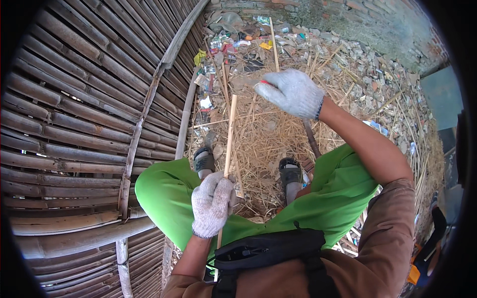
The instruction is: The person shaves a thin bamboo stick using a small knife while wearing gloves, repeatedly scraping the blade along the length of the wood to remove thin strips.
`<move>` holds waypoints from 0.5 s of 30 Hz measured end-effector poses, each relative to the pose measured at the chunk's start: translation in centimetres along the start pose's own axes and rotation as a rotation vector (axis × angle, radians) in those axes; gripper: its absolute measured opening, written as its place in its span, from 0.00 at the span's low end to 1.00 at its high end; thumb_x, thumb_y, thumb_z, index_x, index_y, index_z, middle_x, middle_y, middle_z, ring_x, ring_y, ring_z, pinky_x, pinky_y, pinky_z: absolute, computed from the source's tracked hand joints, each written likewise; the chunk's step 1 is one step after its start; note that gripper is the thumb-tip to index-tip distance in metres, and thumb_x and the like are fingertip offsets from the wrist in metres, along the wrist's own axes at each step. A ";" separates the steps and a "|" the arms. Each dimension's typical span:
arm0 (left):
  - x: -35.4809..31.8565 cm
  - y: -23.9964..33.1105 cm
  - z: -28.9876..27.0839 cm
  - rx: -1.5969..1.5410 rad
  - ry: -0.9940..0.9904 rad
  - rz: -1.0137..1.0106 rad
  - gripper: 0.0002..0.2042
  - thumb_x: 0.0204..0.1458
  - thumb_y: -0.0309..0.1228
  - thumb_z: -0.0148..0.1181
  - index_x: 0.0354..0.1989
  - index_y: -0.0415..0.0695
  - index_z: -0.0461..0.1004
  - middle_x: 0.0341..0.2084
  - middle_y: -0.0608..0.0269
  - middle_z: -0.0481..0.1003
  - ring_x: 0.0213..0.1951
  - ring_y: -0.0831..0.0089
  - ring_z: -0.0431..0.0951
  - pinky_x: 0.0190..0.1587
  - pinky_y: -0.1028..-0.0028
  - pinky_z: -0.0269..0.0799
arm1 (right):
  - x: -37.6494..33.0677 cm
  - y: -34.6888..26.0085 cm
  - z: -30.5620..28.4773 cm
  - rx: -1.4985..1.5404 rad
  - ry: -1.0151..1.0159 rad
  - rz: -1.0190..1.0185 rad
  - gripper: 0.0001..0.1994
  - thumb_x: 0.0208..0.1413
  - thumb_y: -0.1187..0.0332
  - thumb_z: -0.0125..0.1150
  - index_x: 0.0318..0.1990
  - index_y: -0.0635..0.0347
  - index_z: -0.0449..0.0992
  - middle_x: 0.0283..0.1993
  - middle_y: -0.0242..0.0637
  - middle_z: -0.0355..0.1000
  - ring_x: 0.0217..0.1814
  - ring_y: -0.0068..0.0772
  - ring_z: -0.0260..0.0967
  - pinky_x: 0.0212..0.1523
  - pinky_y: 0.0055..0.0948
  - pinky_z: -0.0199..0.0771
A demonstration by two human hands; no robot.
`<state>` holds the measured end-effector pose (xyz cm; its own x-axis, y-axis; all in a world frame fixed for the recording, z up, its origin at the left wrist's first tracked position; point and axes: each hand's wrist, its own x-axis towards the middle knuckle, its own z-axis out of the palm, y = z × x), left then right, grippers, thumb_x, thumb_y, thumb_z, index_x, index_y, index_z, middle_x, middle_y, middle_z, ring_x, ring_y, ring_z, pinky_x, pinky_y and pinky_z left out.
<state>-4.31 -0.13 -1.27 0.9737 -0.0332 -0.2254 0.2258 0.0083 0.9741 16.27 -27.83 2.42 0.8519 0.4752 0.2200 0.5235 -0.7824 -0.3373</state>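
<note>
My left hand (213, 203), in a pale knitted work glove, is closed round a long, thin bamboo strip (231, 131). The strip stands up between my knees, its lower end running down toward my lap and its pale upper end above the fist. Farther up and to the right, my right hand (293, 92), gloved the same way, is closed, apart from the strip. A bit of red shows at its fingers, and a thin grey blur, which looks like a knife blade (249, 81), points left from them. Most of that tool is hidden in the fist.
A bamboo slat wall (89, 119) rises close on my left. Straw and shavings (268, 129) cover the ground between my sandalled feet. Litter and rubble (243, 47) lie toward a brick wall (357, 25) at the back. A dark stick (312, 139) lies by my right knee.
</note>
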 end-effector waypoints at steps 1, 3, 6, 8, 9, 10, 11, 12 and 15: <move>0.2 -0.4 0.0 0.026 0.014 0.008 0.11 0.72 0.34 0.57 0.51 0.37 0.78 0.19 0.68 0.73 0.16 0.84 0.66 0.18 0.80 0.61 | -0.5 -1.5 0.0 0.033 -0.060 -0.029 0.28 0.74 0.40 0.45 0.42 0.54 0.82 0.37 0.52 0.82 0.41 0.59 0.81 0.44 0.57 0.80; 0.1 -0.6 -0.1 0.076 0.007 0.050 0.11 0.72 0.33 0.57 0.50 0.38 0.78 0.20 0.67 0.73 0.16 0.84 0.67 0.18 0.80 0.62 | -0.8 -3.7 0.3 0.040 -0.139 -0.060 0.29 0.73 0.39 0.45 0.40 0.54 0.83 0.36 0.52 0.82 0.41 0.60 0.81 0.44 0.58 0.80; 0.1 -0.5 -0.1 0.226 0.010 0.149 0.10 0.72 0.33 0.58 0.47 0.38 0.79 0.20 0.67 0.75 0.18 0.84 0.70 0.20 0.78 0.64 | -1.8 -5.5 0.7 0.073 -0.223 -0.113 0.32 0.72 0.35 0.46 0.36 0.53 0.83 0.35 0.52 0.82 0.40 0.62 0.81 0.43 0.58 0.81; 0.2 -0.6 -0.1 0.329 0.025 0.204 0.10 0.72 0.33 0.58 0.46 0.38 0.79 0.20 0.66 0.76 0.18 0.83 0.71 0.21 0.77 0.66 | -2.0 -5.6 1.1 0.042 -0.226 -0.135 0.33 0.72 0.33 0.46 0.34 0.53 0.84 0.34 0.52 0.82 0.38 0.62 0.81 0.42 0.58 0.81; 0.4 -0.9 -0.2 0.434 0.060 0.277 0.11 0.71 0.33 0.58 0.45 0.37 0.80 0.19 0.65 0.76 0.19 0.82 0.73 0.23 0.76 0.68 | -1.6 -6.3 0.0 -0.019 -0.280 -0.066 0.33 0.71 0.34 0.47 0.34 0.53 0.84 0.33 0.52 0.81 0.38 0.63 0.81 0.41 0.58 0.82; 0.4 -1.1 -0.3 0.540 0.095 0.350 0.11 0.71 0.33 0.58 0.44 0.37 0.80 0.19 0.64 0.76 0.20 0.81 0.74 0.25 0.74 0.70 | -1.1 -5.7 0.3 -0.016 -0.282 -0.069 0.33 0.71 0.34 0.47 0.34 0.53 0.84 0.33 0.52 0.81 0.38 0.63 0.81 0.41 0.58 0.82; 0.6 -1.2 -0.2 0.538 0.089 0.353 0.11 0.71 0.33 0.58 0.44 0.37 0.80 0.19 0.64 0.76 0.20 0.81 0.74 0.25 0.74 0.70 | -0.7 -4.4 0.6 -0.051 -0.249 -0.086 0.32 0.71 0.34 0.48 0.34 0.54 0.84 0.33 0.53 0.81 0.38 0.63 0.81 0.41 0.59 0.81; 0.8 -1.2 -0.1 0.600 0.114 0.401 0.11 0.71 0.33 0.58 0.44 0.36 0.80 0.18 0.64 0.76 0.20 0.80 0.74 0.26 0.74 0.71 | -0.2 -3.4 1.0 -0.086 -0.215 -0.108 0.32 0.71 0.35 0.49 0.33 0.54 0.84 0.33 0.53 0.81 0.38 0.63 0.82 0.42 0.59 0.81; 0.9 -0.6 0.2 0.602 0.135 0.384 0.10 0.70 0.32 0.60 0.45 0.37 0.81 0.19 0.58 0.76 0.20 0.73 0.76 0.28 0.70 0.74 | 0.3 -2.1 1.3 -0.107 -0.159 -0.116 0.32 0.71 0.36 0.48 0.34 0.55 0.84 0.33 0.53 0.82 0.38 0.62 0.82 0.43 0.58 0.82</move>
<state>-3.58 -0.32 -2.10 0.9850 -0.0143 0.1719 -0.1505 -0.5583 0.8159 15.44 -25.52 2.04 0.7819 0.6152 0.1012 0.6208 -0.7533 -0.2171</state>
